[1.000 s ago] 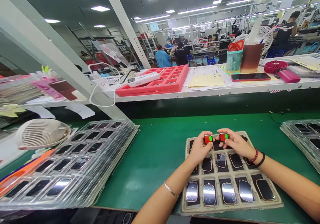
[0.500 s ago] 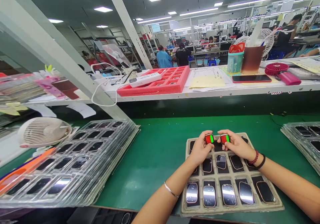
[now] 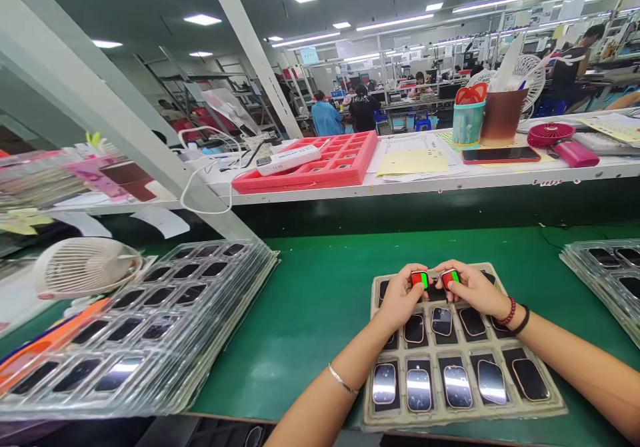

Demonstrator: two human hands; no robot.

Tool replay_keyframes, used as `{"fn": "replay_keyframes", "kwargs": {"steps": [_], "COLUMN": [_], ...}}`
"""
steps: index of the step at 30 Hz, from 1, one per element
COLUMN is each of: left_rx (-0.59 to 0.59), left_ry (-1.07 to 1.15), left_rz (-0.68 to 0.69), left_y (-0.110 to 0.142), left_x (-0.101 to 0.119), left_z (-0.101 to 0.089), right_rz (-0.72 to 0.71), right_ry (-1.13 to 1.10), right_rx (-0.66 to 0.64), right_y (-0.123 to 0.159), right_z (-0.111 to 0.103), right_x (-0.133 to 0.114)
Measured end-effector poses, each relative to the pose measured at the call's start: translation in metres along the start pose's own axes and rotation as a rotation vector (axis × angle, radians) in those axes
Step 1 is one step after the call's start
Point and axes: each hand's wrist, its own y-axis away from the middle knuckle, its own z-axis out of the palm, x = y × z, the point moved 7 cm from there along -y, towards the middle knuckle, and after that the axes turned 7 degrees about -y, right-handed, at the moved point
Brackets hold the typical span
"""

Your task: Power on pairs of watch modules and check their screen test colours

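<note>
Head view | left hand (image 3: 400, 297), right hand (image 3: 473, 290) pinch glossy square smartwatches (image 3: 420, 279) | molded pulp tray (image 3: 465, 420)

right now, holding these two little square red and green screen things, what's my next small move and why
Probably lower the small square red-and-green-screened device in your left hand and its twin in your right hand into the beige moulded tray: both sit over its top row, and lower pockets hold dark rounded devices.

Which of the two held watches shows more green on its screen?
The watch in the left hand, about half green. The other watch in the right hand shows a smaller green patch.
</note>
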Motion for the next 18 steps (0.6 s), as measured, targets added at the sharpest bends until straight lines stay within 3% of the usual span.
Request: {"fn": "replay_keyframes", "kwargs": {"steps": [18], "left_rx": [-0.007], "left_ry": [0.03], "left_rz": [-0.022], "left_y": [0.003], "left_x": [0.011], "left_z": [0.001], "right_rz": [0.051], "right_ry": [-0.003], "right_rx": [-0.011], "right_y": [0.002], "right_z": [0.001], "right_x": [-0.003]}}
